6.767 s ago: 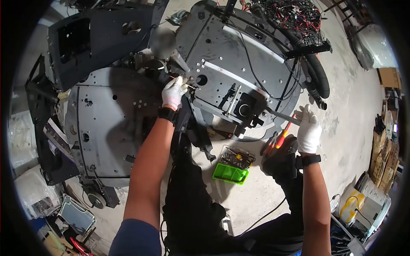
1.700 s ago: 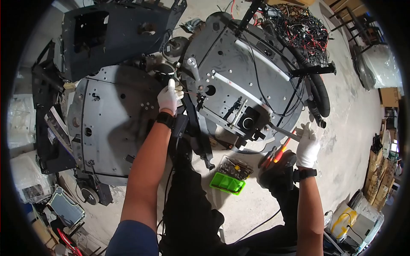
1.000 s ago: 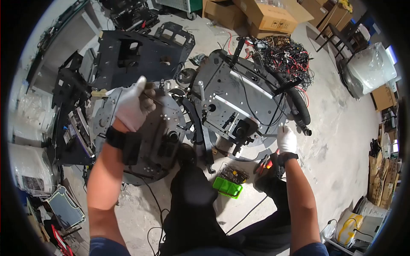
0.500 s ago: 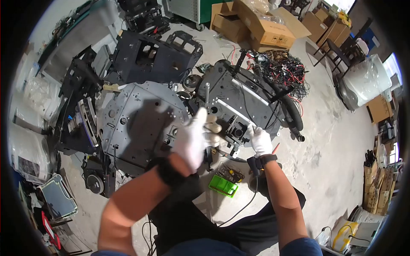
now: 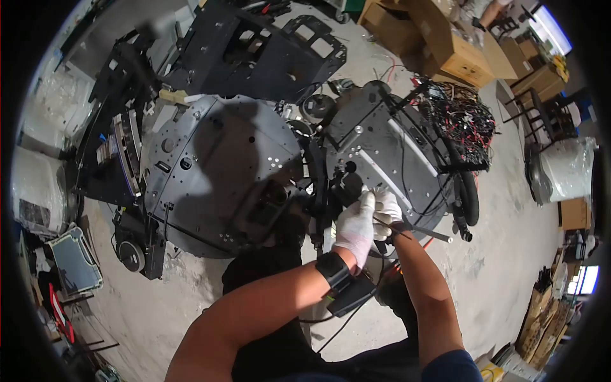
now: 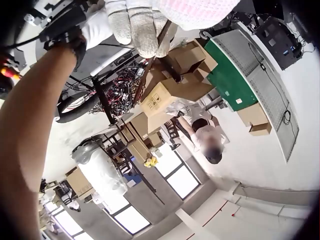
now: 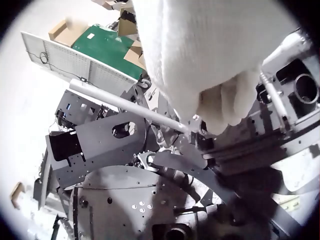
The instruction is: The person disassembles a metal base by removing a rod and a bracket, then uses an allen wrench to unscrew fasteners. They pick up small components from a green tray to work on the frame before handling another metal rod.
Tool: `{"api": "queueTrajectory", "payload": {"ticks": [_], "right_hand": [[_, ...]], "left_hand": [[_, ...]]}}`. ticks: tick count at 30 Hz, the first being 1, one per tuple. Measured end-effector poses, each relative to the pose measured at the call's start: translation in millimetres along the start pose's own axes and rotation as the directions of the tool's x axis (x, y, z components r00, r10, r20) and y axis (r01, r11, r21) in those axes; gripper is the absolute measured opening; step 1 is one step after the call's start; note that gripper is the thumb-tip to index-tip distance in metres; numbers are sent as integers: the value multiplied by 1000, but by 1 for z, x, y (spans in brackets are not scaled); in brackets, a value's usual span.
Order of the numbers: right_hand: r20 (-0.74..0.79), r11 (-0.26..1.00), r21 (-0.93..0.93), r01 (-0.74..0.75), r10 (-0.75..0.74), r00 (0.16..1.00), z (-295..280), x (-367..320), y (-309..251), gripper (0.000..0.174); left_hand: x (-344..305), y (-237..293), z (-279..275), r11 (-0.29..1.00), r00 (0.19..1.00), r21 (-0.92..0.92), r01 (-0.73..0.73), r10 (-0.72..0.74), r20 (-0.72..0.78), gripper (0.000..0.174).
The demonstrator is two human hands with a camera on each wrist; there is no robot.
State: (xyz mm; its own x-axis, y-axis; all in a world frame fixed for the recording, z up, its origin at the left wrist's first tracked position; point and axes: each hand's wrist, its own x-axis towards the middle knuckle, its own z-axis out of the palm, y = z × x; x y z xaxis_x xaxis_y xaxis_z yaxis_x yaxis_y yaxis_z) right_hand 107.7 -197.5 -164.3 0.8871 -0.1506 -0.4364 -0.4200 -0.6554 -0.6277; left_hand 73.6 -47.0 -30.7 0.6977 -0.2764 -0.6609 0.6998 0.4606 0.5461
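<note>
My gloved left hand grips a thin dark metal rod, with its thumb up. In the left wrist view, the rod sticks out past the curled glove fingers. Right beside it, my gloved right hand is over the near part of the right-hand round dark plate; the two hands overlap in the head view. Its fingertips point down with bent fingers in the right wrist view, and I cannot tell what they hold. A silver bar extends to the right from beneath the hands.
Another round grey plate lies to the left, with a black frame panel behind it. A grey post rises from the right plate. Tangled wires and cardboard boxes stand at the back. A cable hangs near the legs.
My left hand has swung from over the left plate across to the right hand. The right hand has left the silver bar's end and moved inward. The head view has shifted.
</note>
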Motion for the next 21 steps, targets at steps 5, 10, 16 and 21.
{"api": "queueTrajectory", "payload": {"ticks": [5, 10, 16, 21], "right_hand": [[-111, 993, -114, 1, -14, 994, 17, 37, -45, 43], [-186, 924, -353, 145, -221, 958, 49, 80, -34, 40], [-163, 809, -568, 154, -293, 942, 56, 90, -57, 42], [-67, 759, -630, 164, -263, 962, 55, 96, -60, 40]], "left_hand": [[5, 20, 3, 995, 997, -70, -74, 73, -16, 39], [13, 29, 7, 992, 996, -85, -88, 89, 12, 40], [21, 30, 17, 924, 928, 109, -368, 372, -22, 41], [20, 38, 17, 987, 995, -142, -69, 80, 67, 43]]}}
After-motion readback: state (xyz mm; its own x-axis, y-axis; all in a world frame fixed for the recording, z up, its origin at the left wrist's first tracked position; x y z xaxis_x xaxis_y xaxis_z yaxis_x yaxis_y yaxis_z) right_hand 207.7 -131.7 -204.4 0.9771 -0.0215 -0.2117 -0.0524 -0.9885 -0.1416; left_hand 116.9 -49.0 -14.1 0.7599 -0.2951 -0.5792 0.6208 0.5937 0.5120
